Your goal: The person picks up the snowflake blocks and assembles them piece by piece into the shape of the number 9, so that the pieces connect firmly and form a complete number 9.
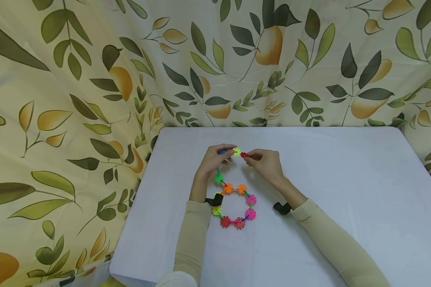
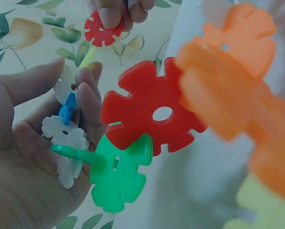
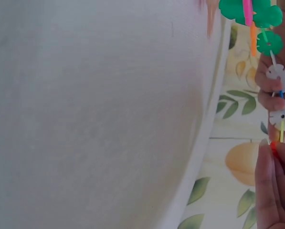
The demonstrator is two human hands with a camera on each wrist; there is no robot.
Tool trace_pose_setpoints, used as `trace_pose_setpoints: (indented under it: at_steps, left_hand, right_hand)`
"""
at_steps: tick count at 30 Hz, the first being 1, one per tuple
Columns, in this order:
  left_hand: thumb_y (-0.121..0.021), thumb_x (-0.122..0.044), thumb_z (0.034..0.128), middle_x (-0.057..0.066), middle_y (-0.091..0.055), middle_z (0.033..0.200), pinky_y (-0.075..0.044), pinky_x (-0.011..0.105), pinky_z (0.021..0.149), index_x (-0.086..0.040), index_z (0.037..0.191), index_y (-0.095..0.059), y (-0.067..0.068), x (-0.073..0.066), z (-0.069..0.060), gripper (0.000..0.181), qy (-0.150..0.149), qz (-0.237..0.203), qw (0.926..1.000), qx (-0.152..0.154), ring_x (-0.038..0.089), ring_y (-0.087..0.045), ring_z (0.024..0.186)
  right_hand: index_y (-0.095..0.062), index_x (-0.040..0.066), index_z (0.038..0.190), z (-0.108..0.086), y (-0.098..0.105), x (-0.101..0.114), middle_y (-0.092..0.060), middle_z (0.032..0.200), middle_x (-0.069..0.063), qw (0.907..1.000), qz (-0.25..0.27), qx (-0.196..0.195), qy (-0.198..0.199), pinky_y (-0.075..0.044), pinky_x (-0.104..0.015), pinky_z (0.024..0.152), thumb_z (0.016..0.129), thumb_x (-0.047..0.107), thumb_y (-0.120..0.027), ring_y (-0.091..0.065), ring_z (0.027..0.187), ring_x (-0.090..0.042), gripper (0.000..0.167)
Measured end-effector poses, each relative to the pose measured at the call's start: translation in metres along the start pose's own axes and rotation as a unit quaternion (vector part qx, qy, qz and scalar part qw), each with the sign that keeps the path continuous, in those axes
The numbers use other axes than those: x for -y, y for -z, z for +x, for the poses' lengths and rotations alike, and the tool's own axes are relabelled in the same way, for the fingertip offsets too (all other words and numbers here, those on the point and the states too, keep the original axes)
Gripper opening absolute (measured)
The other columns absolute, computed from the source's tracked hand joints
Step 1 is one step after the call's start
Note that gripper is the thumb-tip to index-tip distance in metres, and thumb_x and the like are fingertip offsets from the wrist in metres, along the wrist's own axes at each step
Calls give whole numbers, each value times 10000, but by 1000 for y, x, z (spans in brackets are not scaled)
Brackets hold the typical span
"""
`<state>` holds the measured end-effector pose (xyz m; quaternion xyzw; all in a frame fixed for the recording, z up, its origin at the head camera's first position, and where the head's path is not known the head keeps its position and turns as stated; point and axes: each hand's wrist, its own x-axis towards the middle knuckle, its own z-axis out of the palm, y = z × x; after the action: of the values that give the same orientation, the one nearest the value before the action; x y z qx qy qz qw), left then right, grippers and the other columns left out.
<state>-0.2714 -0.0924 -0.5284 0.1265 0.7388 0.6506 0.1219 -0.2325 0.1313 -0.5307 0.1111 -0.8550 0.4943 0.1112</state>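
My left hand (image 1: 212, 158) pinches a white notched plastic disc (image 2: 65, 87) between thumb and fingers. This disc belongs to a chain of interlocking flower-shaped discs, with a blue disc (image 2: 67, 109), another white disc (image 2: 71, 145) and a green disc (image 2: 117, 179) running past the palm. My right hand (image 1: 267, 162) pinches a red disc (image 1: 244, 154) in its fingertips, beside a yellow disc (image 1: 236, 152) at the chain's far end. In the left wrist view, that yellow disc stands edge-on between the red and white ones. The chain leads down to a ring of joined discs (image 1: 250, 199).
The ring lies on the white-covered table (image 1: 327, 167), partly hidden by the left wrist and its black camera (image 1: 215, 199). Another black camera (image 1: 281, 208) sits at the right wrist. A leaf-and-fruit patterned curtain (image 1: 219, 95) hangs behind and to the left.
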Motion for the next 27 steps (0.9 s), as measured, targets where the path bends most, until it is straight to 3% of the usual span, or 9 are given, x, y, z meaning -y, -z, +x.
trace_pose_setpoints:
  at_steps: [8,15,22,27]
  left_hand:
    - [-735,-231,1001,73,-742,1104,-611,332,763,-95,1228,-768,-1,1,-1,266,60,-316,9994,-112,176,-685,820]
    - [-726,-212,1006,114,-739,1105,-611,309,757,-77,1214,-776,-3,0,-1,253,46,-422,9989,-178,169,-682,794]
    - [-721,-172,1006,116,-742,1098,-616,313,774,-47,1233,-763,-6,-3,0,263,-52,-459,9988,-160,210,-684,795]
    - [-717,-124,1000,110,-737,1086,-612,288,771,-18,1224,-759,-5,-4,0,251,4,-796,9968,-119,235,-682,805]
  right_hand:
    - [-833,72,928,-2,-4,4,-789,825,-52,9968,-439,-235,623,-532,-214,552,886,103,-844,-750,673,-157,53]
    - [-831,29,908,-1,-7,8,-778,795,-101,9875,-849,-502,1232,-567,-314,536,860,51,-851,-724,614,-165,57]
    - [-821,-24,896,1,-10,11,-775,804,-140,9829,-955,-643,1439,-596,-375,555,851,12,-849,-740,629,-211,65]
    - [-819,-25,894,1,-11,11,-773,803,-147,9818,-879,-755,1503,-605,-380,564,840,-12,-850,-751,640,-226,63]
